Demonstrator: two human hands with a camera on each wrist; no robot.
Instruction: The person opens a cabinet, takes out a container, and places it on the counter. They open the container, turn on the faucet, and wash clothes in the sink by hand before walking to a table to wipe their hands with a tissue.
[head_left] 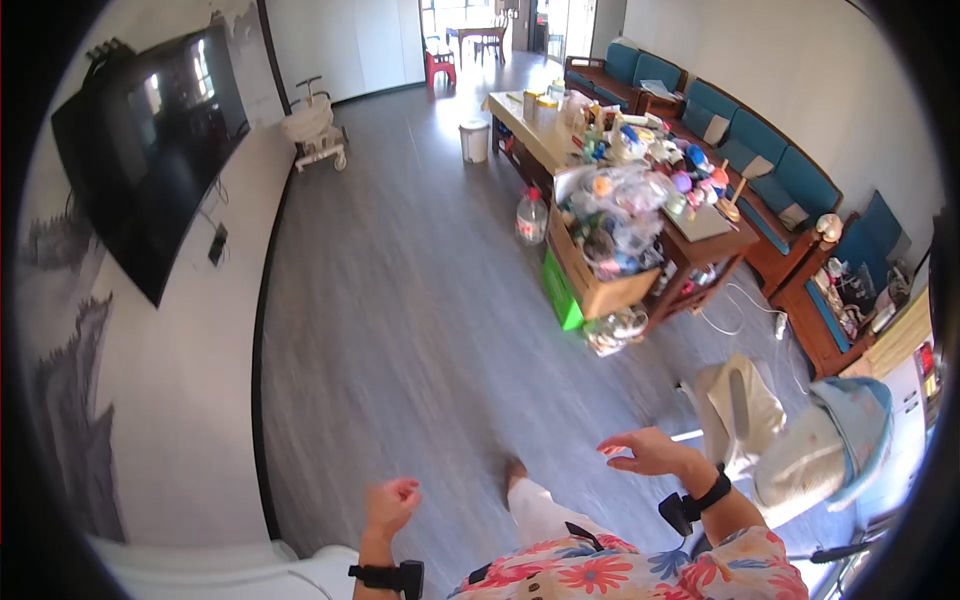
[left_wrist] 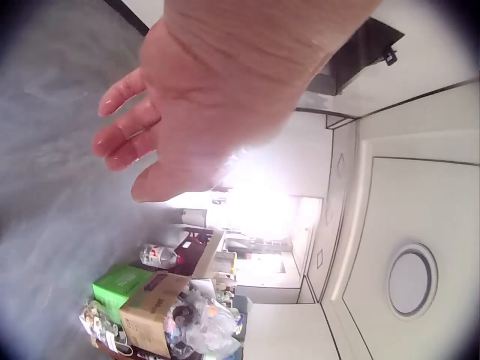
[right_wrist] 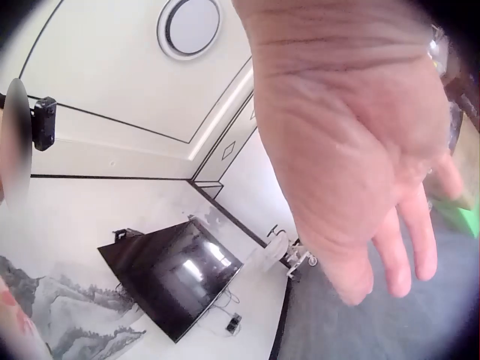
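Observation:
In the head view the left hand [head_left: 392, 506] is held out low at the front, fingers loosely bent, touching nothing. The right hand [head_left: 650, 452] reaches inward to its right, fingers relaxed and holding nothing. Seen from the left wrist, the left hand [left_wrist: 195, 105] has its fingers slightly curved above the blurred floor. The right wrist view shows the right hand [right_wrist: 360, 157] palm on, fingers extended with nothing in them. Nearest the right hand in the head view is a cream cloth-covered item [head_left: 740, 405].
A long table [head_left: 545, 135] holds many items, with a cardboard box [head_left: 590, 285], a green box [head_left: 561, 290] and a large bottle [head_left: 531, 216] by it. A television [head_left: 150, 150] hangs on the left wall. Cushioned wooden seats [head_left: 790, 180] line the right. A white bin [head_left: 474, 141] and wheeled stand [head_left: 318, 130] stand farther off.

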